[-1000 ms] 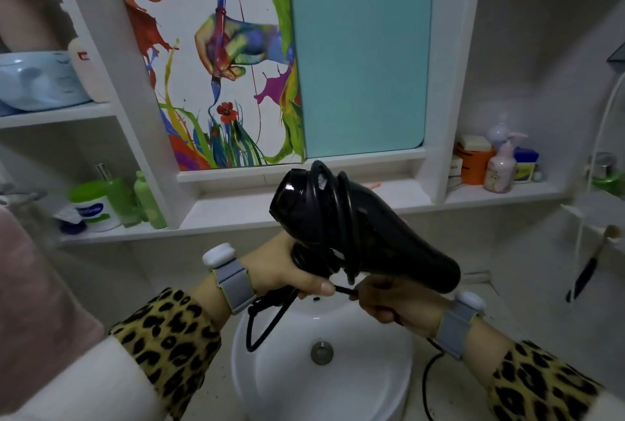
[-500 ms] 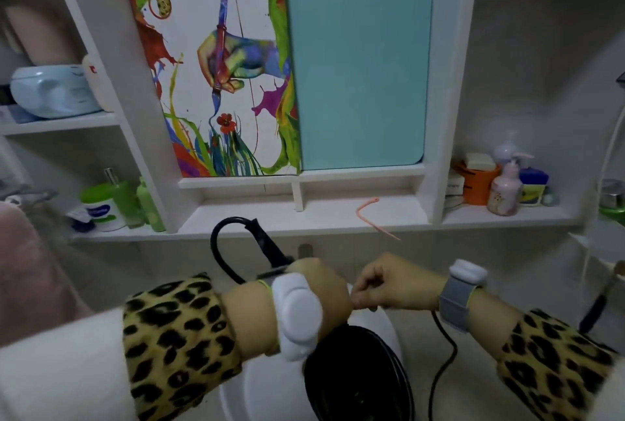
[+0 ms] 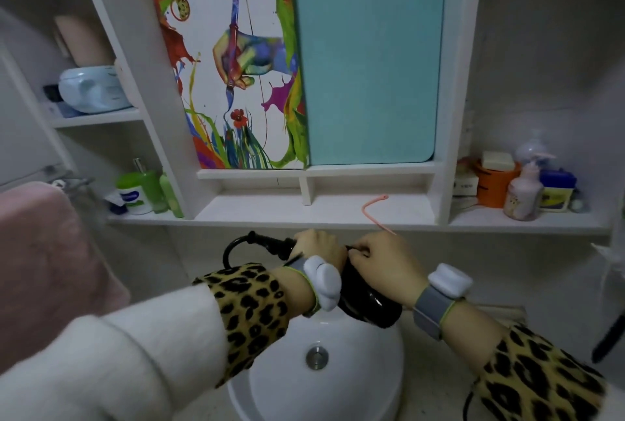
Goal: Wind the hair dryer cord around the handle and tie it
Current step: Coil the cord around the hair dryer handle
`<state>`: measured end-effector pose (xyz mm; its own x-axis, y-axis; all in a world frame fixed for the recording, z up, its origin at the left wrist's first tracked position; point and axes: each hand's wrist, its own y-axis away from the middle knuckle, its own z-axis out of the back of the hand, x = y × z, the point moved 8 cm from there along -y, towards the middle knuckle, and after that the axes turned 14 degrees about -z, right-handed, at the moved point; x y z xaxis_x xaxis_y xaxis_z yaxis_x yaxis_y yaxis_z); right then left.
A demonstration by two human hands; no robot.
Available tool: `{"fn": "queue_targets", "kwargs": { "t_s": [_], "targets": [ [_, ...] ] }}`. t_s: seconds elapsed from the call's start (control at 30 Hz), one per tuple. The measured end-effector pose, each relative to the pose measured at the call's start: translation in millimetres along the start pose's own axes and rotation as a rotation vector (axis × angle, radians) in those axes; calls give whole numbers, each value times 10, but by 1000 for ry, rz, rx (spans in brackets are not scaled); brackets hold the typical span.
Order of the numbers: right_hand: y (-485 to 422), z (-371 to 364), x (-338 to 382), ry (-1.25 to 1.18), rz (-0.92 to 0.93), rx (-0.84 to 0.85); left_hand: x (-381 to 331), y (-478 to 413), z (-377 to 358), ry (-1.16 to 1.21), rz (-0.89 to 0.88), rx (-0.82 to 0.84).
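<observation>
The left hand (image 3: 319,248) is wrapped around the handle of the black hair dryer (image 3: 370,302), fingers closed over it, with the back of the hand toward the camera. The right hand (image 3: 382,260) meets it from the other side, thumb and forefinger pinched on a short black stretch of the cord (image 3: 236,246) right where the two hands touch. The dryer hangs between the wrists above the white sink (image 3: 338,387), its glossy barrel pointing down and toward the camera, most of its body hidden behind the hands. From the handle end a stiff black collar sticks out to the left, and the cord loops out of it in a curve that drops behind the left leopard-print cuff (image 3: 250,309). How many turns lie on the handle cannot be told. Another piece of black cord shows at the bottom edge beside the right sleeve. Each wrist carries a grey band with a white block. Behind the hands, a pink hook (image 3: 373,207) lies on the white shelf (image 3: 270,214).
</observation>
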<state>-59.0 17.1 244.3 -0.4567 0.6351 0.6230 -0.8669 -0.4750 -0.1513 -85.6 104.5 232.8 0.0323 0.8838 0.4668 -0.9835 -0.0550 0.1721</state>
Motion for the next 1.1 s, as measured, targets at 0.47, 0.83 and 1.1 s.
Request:
{"fn": "queue_targets", "kwargs": {
  "t_s": [0.47,0.83,1.1],
  "targets": [
    [260,13,-319,-475,-52,-162,12,-104,-323,1164,99,222],
    [543,-402,-551,-600,14,121,257,171,-480,1405,161,-101],
    [424,-709,-532,-780,-66,532,397,469,-335,1375,-85,-168]
  ]
}}
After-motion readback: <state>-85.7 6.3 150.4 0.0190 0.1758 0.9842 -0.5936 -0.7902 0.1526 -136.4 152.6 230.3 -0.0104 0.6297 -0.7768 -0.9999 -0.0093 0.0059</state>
